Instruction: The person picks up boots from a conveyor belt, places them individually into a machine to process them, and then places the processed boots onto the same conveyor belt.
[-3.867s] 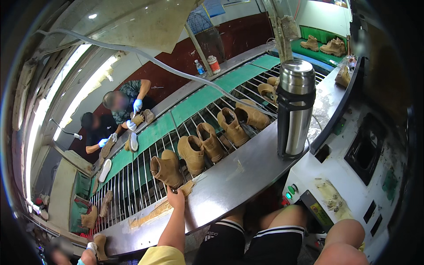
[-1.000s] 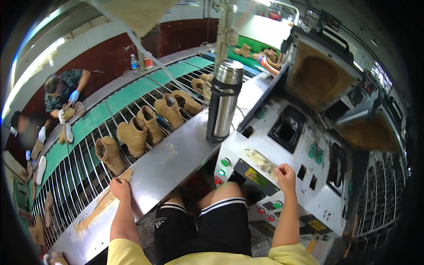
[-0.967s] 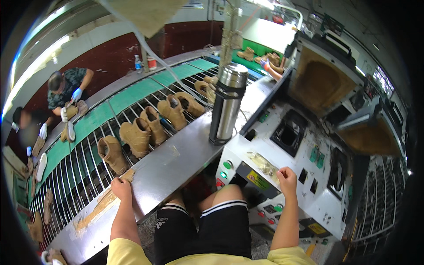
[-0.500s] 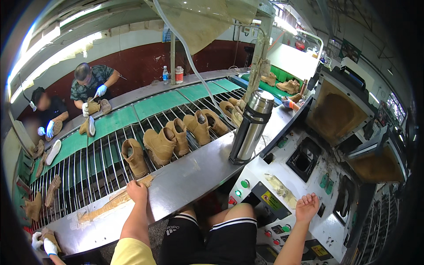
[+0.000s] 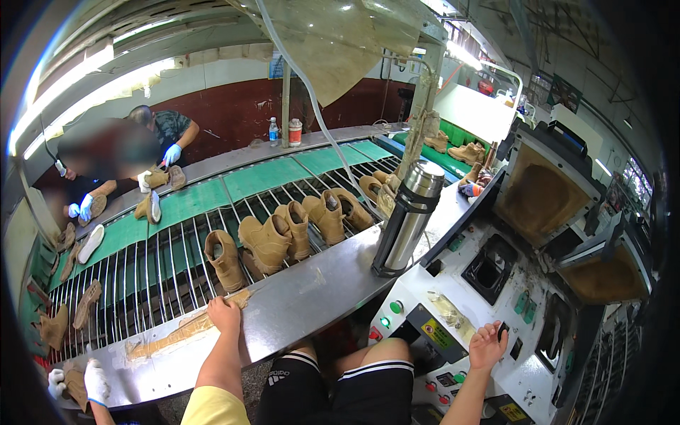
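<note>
Left hand (image 5: 224, 314): is resting on brown tape (image 5: 180, 336), whether grasping anything cannot be told. Right hand (image 5: 486, 346): is hovering loosely uncurled, seemingly unladen, over the white machine (image 5: 409, 285). Tan boot (image 5: 227, 263): is standing just beyond the left hand. Sound practice, likely: keeping the right hand clear of the dark opening (image 5: 491, 263) ahead.

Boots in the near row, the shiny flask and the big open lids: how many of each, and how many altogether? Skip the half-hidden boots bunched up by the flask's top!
Tan boots in the near row: 5
Shiny flask: 1
Big open lids: 2
Total: 8
</note>
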`<state>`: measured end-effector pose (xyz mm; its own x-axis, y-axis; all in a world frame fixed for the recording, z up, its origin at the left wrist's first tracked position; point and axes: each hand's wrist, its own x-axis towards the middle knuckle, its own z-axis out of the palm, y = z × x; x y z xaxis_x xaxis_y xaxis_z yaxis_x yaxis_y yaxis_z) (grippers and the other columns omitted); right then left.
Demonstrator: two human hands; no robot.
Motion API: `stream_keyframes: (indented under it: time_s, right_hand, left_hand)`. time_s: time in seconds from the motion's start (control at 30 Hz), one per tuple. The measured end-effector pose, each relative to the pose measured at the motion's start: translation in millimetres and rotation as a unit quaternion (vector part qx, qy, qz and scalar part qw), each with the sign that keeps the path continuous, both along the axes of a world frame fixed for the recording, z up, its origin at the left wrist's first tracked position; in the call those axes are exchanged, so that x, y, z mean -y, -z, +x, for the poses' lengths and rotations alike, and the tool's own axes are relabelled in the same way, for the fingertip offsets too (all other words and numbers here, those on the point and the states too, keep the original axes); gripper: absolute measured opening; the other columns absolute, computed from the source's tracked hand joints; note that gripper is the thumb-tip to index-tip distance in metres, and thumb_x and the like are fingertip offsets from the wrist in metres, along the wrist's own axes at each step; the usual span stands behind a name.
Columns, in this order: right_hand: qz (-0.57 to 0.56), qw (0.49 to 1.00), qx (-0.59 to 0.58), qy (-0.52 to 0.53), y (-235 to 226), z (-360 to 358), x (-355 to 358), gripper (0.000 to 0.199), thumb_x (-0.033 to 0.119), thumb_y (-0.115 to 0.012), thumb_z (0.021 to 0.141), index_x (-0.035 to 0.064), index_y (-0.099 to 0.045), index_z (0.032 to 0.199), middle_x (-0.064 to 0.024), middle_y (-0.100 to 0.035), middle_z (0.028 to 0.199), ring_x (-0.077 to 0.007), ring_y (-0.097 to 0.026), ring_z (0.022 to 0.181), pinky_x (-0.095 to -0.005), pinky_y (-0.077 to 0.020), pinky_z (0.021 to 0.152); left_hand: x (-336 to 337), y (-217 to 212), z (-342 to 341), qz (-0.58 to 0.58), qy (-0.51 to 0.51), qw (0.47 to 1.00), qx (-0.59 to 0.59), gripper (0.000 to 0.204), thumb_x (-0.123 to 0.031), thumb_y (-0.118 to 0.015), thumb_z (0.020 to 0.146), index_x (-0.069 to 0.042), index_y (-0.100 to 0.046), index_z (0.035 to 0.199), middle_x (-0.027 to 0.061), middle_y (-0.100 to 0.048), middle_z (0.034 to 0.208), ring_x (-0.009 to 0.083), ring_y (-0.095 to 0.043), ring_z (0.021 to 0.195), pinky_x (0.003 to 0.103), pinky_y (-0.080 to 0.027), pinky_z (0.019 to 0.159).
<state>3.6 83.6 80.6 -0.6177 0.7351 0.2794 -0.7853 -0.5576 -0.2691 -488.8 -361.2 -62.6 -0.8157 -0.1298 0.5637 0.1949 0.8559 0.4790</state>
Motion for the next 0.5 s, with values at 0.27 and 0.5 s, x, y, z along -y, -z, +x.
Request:
stream_keyframes:
  time_s: [0.27, 0.5]
  right_hand:
    - [0.041, 0.988, 0.135, 0.055, 2, -7, 10, 0.029, 0.027, -0.056, 0.089, 0.0093, -0.056, 0.112, -0.0047, -0.053, 0.084, -0.0160, -0.047, 0.071, -0.0295, -0.0411, 0.065]
    - [0.047, 0.984, 0.169, 0.015, -15, -15, 14, 0.031, 0.030, -0.058, 0.086, 0.0128, -0.055, 0.112, -0.0033, -0.052, 0.082, -0.0155, -0.045, 0.069, -0.0298, -0.0400, 0.064]
  left_hand:
    - [4, 3, -1, 0.005, 0.006, 1.000, 0.000, 0.016, -0.009, -0.058, 0.072, 0.001, -0.060, 0.084, 0.0185, -0.061, 0.092, 0.0373, -0.052, 0.099, 0.046, -0.040, 0.090]
    - [1, 1, 1, 0.009, -0.001, 1.000, 0.014, 0.018, -0.010, -0.058, 0.072, 0.001, -0.060, 0.085, 0.0179, -0.061, 0.093, 0.0362, -0.052, 0.099, 0.046, -0.039, 0.091]
